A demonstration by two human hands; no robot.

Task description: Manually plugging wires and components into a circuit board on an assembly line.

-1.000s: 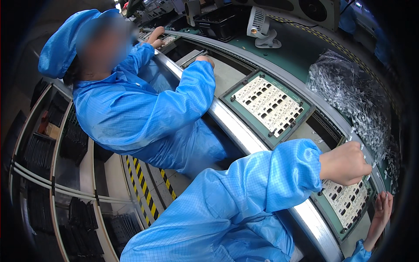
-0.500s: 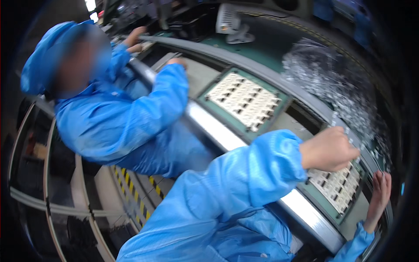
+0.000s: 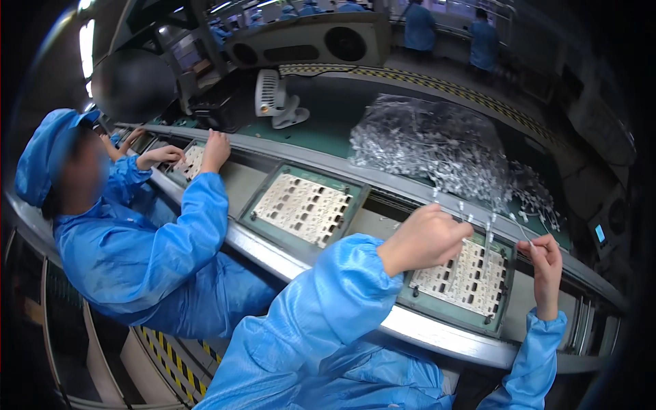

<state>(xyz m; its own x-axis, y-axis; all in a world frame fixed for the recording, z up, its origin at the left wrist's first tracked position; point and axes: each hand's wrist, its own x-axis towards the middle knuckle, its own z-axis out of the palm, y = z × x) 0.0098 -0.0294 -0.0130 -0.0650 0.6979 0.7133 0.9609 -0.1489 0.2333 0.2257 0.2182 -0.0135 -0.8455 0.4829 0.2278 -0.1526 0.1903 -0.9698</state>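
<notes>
Over a green-framed fixture, my left hand (image 3: 427,238) is closed, with its knuckles up. Small white-tipped pieces show just beyond its fingers; whether they are in its grip is hidden. Below it lies the fixture's off-white slotted panel (image 3: 465,277), with dark openings in rows. To the right, my right hand (image 3: 544,263) pinches a thin white cable (image 3: 523,231) between thumb and fingertips. That cable has a small pale end pointing up and left, beside the panel's far right corner.
A heap of white cables in clear plastic (image 3: 437,143) lies behind the rail. A second fixture panel (image 3: 301,205) sits to the left. Beside it, a co-worker in blue (image 3: 150,246) works at another panel. A white fan (image 3: 273,99) stands farther back.
The view has swung, so the line and co-worker appear farther left and lower. My right hand shows more fully now, with the cable plainly between its fingers. My left hand stays closed over the panel.
</notes>
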